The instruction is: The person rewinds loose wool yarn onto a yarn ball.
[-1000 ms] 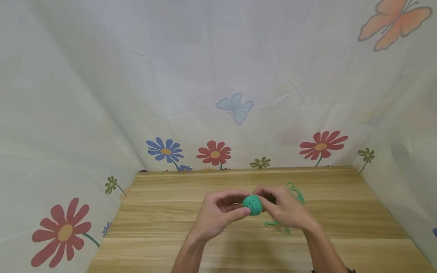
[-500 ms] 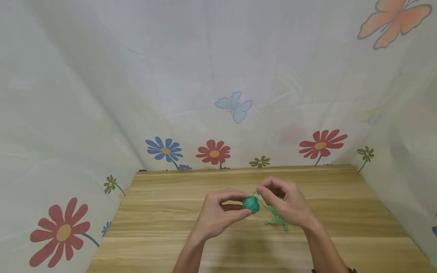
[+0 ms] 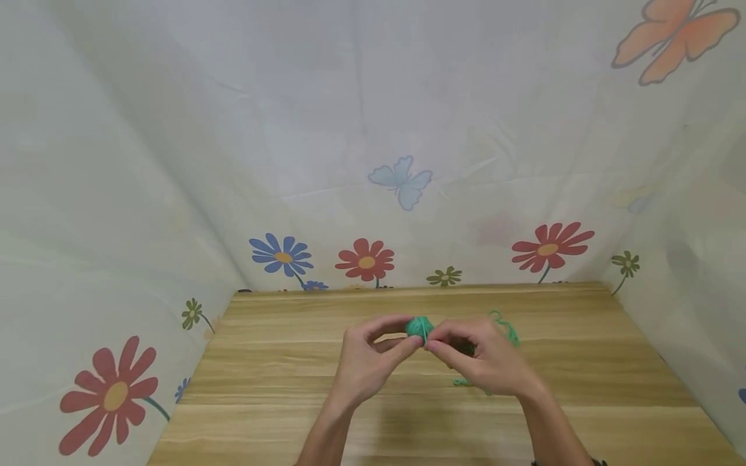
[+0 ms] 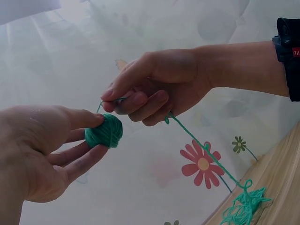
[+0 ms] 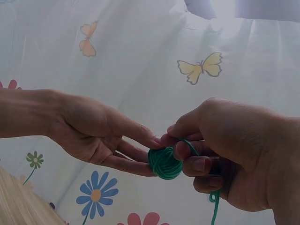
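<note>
Green yarn ball | roundish | left hand pinches | strand slants to table

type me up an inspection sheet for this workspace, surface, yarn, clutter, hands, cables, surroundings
Surface: wood-grain tabletop, partly hidden behind the arms.
Job's things: green yarn ball held above the tabletop; loose yarn heap lying on it; strand running from heap to right hand.
Clutter: nothing seen.
Left hand: fingers pinch the ball.
Right hand: fingers hold the strand beside the ball.
Cables: nothing seen.
Surroundings: pale backdrop printed with flowers and butterflies.
</note>
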### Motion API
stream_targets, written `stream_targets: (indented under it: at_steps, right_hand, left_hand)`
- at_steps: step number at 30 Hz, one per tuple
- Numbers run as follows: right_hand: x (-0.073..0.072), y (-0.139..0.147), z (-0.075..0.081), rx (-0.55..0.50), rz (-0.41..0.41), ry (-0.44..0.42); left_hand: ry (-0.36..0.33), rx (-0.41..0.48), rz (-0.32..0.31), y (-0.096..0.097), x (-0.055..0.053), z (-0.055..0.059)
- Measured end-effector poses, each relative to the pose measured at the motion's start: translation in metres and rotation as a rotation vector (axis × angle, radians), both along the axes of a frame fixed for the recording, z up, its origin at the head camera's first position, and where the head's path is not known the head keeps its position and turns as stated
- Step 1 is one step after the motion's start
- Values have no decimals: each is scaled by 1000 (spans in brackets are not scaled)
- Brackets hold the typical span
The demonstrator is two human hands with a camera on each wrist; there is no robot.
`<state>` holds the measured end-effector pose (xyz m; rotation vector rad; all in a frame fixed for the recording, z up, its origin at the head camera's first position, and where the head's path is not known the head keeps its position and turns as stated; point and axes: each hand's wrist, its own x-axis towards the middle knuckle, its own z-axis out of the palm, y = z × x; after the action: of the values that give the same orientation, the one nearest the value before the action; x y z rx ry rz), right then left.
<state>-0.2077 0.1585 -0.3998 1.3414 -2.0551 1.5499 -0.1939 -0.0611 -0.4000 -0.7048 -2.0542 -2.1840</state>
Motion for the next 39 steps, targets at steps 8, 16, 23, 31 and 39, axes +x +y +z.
stream_targets:
  at_steps: [8,16,23,31,39]
  right_hand:
    - [1,-3,-1,79,69,57]
    - [1,0,-4,163,140,20]
    - [4,-2,2,202,88,-72]
    - [-3,5,-6,207,-40,-168]
    - [-1,8,-3,152,-151,-273]
  left_hand:
    - [17,112,0,-1,-11,-14]
    - [40,162,-13,-5,-13,-19]
    - [47,184,-133,-6,-11,-18]
    - [84,150,-248,-9,-7,-17]
    - [198,90,-313,-7,-7,-17]
